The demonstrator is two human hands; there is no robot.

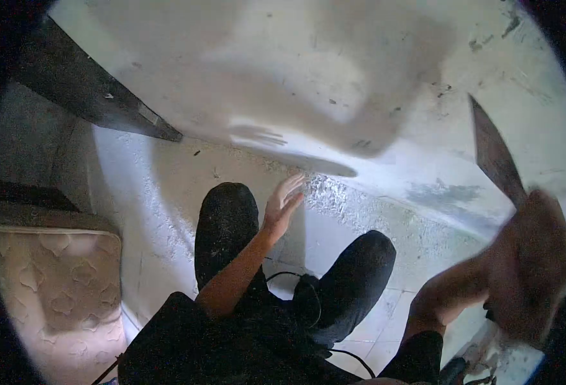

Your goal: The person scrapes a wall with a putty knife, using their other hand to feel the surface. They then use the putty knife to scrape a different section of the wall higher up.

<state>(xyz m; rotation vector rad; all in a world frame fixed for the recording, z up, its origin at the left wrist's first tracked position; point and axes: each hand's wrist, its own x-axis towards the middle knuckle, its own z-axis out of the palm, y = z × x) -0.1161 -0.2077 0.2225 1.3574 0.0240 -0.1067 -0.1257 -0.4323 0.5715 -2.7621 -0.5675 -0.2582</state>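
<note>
My left hand (pixel 284 202) is held out between my knees, its fingers extended toward the foot of the pale wall (pixel 231 77), with nothing in it. Raised at the right, my right hand (pixel 536 237) is blurred and closed around a scraper with a wide, pointed dark blade (pixel 496 151). The blade points up and to the left, in front of the wall. White flakes and dust (pixel 328 196) lie on the floor along the wall's base, just right of my left hand. Whether the blade touches the wall is unclear.
A quilted mattress (pixel 65 276) lies at the lower left. A dark panel (pixel 97 86) juts in at the upper left. My dark-clothed knees are bent over the tiled floor (pixel 385 308). Blurred items (pixel 482 359) sit at the lower right.
</note>
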